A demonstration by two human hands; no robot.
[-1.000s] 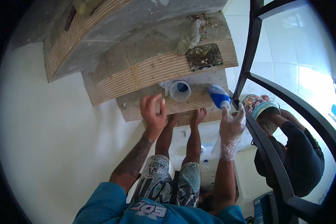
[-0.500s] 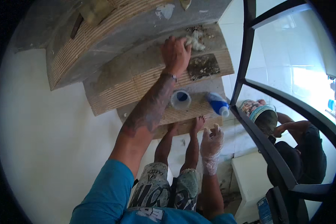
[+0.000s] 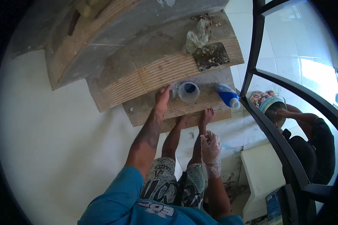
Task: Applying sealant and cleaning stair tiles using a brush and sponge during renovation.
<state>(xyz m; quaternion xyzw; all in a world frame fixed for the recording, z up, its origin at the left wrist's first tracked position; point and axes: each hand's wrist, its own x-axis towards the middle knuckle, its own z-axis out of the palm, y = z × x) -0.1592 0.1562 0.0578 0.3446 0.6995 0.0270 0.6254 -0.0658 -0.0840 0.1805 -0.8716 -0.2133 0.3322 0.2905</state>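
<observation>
My left hand (image 3: pixel 162 100) is bare and reaches over the lower step, its fingers closed at a piece of clear plastic film (image 3: pixel 175 90). Right beside the film stands a translucent plastic cup (image 3: pixel 189 96) with something blue inside. My right hand (image 3: pixel 211 150) wears a clear plastic glove and hangs above my leg, fingers loosely bent and apart, with nothing visible in them. A bottle (image 3: pixel 227 95) with blue contents and a white cap lies tilted on the step, right of the cup. Crumpled clear plastic (image 3: pixel 196 38) rests on the step above.
A dark, stained square piece (image 3: pixel 211 57) lies near the upper step's edge. Curved steps with ribbed edges (image 3: pixel 139 80) rise toward the upper left. A black metal railing (image 3: pixel 278 131) runs along the right. Beyond it, a person (image 3: pixel 308 150) reaches into a bucket (image 3: pixel 272 108).
My left hand has drawn back from the crumpled plastic on the upper step to beside the cup, with clear film at its fingers. My right hand's fingers have bent more.
</observation>
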